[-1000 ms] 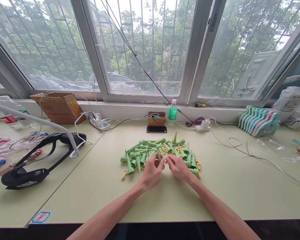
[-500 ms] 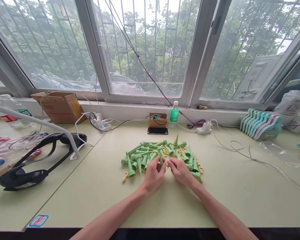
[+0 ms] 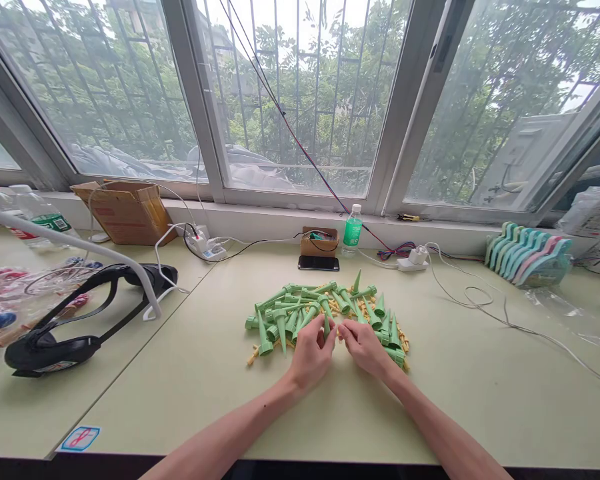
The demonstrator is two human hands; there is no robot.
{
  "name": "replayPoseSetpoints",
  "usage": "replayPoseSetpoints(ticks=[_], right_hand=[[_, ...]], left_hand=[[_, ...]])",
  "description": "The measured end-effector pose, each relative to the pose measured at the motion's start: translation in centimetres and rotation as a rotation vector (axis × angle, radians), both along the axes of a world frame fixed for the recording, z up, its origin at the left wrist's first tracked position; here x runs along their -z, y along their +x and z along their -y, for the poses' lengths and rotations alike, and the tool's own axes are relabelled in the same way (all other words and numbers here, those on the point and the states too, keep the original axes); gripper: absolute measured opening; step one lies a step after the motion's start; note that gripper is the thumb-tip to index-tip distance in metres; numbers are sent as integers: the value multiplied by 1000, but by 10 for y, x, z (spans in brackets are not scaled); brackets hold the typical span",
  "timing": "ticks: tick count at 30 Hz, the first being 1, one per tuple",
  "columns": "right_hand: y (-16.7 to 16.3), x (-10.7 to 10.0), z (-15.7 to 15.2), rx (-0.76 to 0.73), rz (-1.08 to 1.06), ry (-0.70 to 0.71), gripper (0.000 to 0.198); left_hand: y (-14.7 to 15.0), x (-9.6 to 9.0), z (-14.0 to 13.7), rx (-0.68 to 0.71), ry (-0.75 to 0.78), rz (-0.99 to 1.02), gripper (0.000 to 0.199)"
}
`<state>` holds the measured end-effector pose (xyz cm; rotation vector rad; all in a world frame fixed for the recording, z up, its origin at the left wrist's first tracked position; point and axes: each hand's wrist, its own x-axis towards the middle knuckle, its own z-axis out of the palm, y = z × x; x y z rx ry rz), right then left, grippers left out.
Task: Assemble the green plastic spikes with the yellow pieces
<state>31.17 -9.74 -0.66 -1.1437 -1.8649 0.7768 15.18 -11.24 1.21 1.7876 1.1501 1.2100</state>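
My left hand (image 3: 313,353) is closed around a green plastic cone spike (image 3: 327,326), its tip pointing up between thumb and fingers. Close beside it, my right hand (image 3: 365,345) is pinched; a tiny pale bit shows at its fingertips, too small to name. Both hands meet at the near edge of a pile of green plastic spikes (image 3: 280,323) with wide ribbed caps. Small yellow pieces (image 3: 253,357) lie under and around the spikes.
Behind the pile are a black phone (image 3: 319,263), a small cardboard box (image 3: 325,245) and a green-labelled bottle (image 3: 353,230). A black headset strap (image 3: 100,333) lies left. White cables (image 3: 480,300) and pastel hangers (image 3: 527,255) are right.
The view has shifted slightly. My hands stay together at the pile, with the fingertips a little closer to each other. A person's hand at the right edge has gone out of view.
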Motion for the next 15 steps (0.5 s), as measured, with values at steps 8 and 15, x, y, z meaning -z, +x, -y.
replayPoseSetpoints(ticks=[8,15], right_hand=[[0,0,1,17,34,-8,43],[-1,-2,1,17,7,-19,43]], left_hand=[[0,-2,2,19,-9,29,15],[1,-6,1,11,-20,44,16]])
